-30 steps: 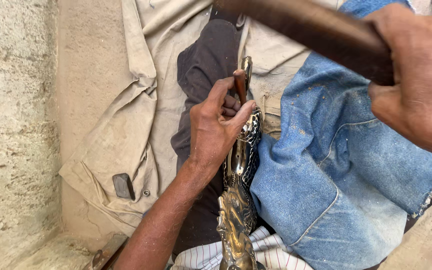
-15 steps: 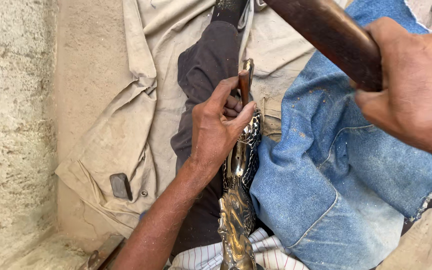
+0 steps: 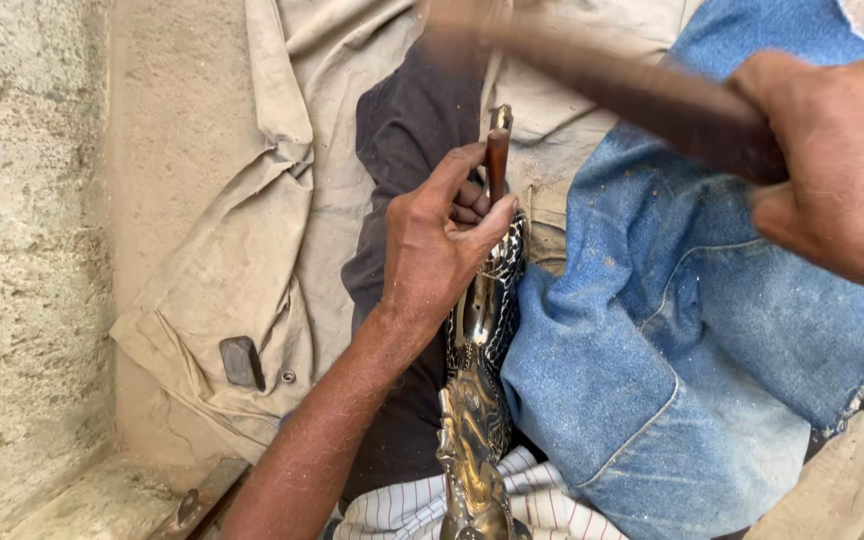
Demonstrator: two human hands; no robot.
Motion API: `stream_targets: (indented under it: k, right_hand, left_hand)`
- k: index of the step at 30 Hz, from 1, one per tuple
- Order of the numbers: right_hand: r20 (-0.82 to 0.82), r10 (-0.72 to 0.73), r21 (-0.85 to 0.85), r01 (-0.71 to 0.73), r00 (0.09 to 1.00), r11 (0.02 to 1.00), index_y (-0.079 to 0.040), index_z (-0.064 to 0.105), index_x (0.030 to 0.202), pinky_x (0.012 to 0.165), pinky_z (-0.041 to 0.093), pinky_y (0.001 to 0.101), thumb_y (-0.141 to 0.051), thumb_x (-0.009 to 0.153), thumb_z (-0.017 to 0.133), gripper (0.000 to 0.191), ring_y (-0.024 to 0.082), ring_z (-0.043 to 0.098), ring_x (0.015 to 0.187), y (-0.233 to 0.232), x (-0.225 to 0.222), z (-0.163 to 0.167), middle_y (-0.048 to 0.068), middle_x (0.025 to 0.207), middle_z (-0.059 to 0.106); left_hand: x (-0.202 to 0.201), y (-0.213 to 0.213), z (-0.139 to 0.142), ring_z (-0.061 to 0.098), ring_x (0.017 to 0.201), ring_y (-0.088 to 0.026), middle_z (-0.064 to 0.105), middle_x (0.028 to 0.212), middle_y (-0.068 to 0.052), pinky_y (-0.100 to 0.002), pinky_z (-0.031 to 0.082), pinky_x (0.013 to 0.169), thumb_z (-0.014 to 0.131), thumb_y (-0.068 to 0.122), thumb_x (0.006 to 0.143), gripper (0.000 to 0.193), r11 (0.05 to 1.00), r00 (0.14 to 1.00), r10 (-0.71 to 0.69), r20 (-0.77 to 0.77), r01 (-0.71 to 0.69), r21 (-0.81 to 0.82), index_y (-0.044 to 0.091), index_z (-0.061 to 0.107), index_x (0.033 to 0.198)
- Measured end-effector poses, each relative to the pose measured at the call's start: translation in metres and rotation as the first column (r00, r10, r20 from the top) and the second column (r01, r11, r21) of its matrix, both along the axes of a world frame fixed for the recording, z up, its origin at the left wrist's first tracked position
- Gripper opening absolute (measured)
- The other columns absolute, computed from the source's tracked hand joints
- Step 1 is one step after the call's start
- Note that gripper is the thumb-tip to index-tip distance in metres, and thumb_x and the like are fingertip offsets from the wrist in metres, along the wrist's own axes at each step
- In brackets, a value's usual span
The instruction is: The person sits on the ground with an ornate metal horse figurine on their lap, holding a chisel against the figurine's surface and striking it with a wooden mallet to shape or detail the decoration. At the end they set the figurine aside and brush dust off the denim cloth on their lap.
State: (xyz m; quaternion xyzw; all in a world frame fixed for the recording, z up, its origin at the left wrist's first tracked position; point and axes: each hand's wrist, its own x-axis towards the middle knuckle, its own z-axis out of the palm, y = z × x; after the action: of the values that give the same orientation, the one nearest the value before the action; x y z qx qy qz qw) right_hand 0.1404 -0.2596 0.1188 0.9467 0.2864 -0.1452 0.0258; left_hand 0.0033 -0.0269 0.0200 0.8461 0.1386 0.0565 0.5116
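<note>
Here, on the left, a small dark block (image 3: pixel 241 361) lies on the beige cloth (image 3: pixel 252 240). My left hand (image 3: pixel 442 240) pinches a thin chisel (image 3: pixel 497 160) upright against the ornate shiny metal piece (image 3: pixel 477 400) lying near the middle, beside blue denim (image 3: pixel 692 340). On the far right, my right hand (image 3: pixel 832 170) is closed around a blurred hammer handle (image 3: pixel 632 90).

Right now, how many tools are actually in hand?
2. The left hand holds a thin punch upright on the patterned metal piece. The right hand grips a blurred wooden handle, upper right; its head is not clear, so the kind is uncertain.
</note>
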Motion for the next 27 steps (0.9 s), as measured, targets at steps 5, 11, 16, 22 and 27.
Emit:
stream_targets:
  k: [5,11,16,22,27]
  right_hand:
    - [0.04,-0.022,0.017,0.021,0.999,1.0,-0.007,0.069,0.116,0.058,0.058,0.0383,-0.004,0.082,0.081,0.036,0.025,0.07,0.058,-0.001,-0.002,0.004,0.014,0.069,0.067]
    - [0.052,-0.043,0.185,0.032,0.998,0.982,-0.004,0.069,0.115,0.06,0.056,0.0397,0.0,0.085,0.078,0.032,0.027,0.069,0.062,-0.007,-0.006,0.001,0.017,0.074,0.066]
    - [0.086,0.081,0.015,-0.083,0.993,0.996,-0.008,0.068,0.111,0.064,0.058,0.0356,-0.004,0.071,0.082,0.042,0.022,0.071,0.066,-0.016,-0.004,-0.003,0.011,0.074,0.068]
    - [-0.088,-0.069,0.521,0.105,0.994,0.847,-0.002,0.062,0.113,0.072,0.057,0.0327,0.002,0.092,0.072,0.023,0.016,0.067,0.076,-0.015,-0.013,-0.003,0.008,0.085,0.064]
    - [0.076,0.021,0.235,-0.038,0.997,0.971,0.002,0.063,0.114,0.062,0.054,0.0357,0.008,0.08,0.074,0.037,0.022,0.063,0.063,-0.015,-0.015,0.004,0.013,0.077,0.06]
  left_hand:
    - [0.001,0.001,0.003,0.071,0.068,-0.004,0.071,0.074,0.001,-0.022,0.063,0.062,0.083,0.016,0.088,0.05,1.0,0.999,-0.005,-0.037,0.005,0.0,0.011,0.065,0.134]
    - [0.001,0.0,0.008,0.072,0.069,-0.006,0.071,0.075,-0.001,-0.024,0.063,0.064,0.083,0.014,0.088,0.049,1.0,1.0,-0.022,0.014,0.022,-0.008,0.01,0.066,0.133]
    - [0.001,0.001,0.01,0.073,0.069,-0.005,0.072,0.075,-0.001,-0.024,0.063,0.064,0.085,0.015,0.087,0.044,0.999,0.999,-0.034,0.026,0.033,0.035,0.009,0.068,0.127]
    - [-0.001,-0.002,0.008,0.072,0.069,-0.007,0.069,0.076,-0.002,-0.024,0.062,0.065,0.084,0.014,0.09,0.037,1.0,0.999,0.01,0.037,-0.009,-0.017,0.006,0.064,0.12]
    - [-0.002,-0.005,0.008,0.072,0.068,-0.008,0.07,0.076,-0.001,-0.024,0.061,0.062,0.086,0.015,0.087,0.035,0.993,0.996,-0.034,0.077,0.025,0.118,0.007,0.065,0.115]
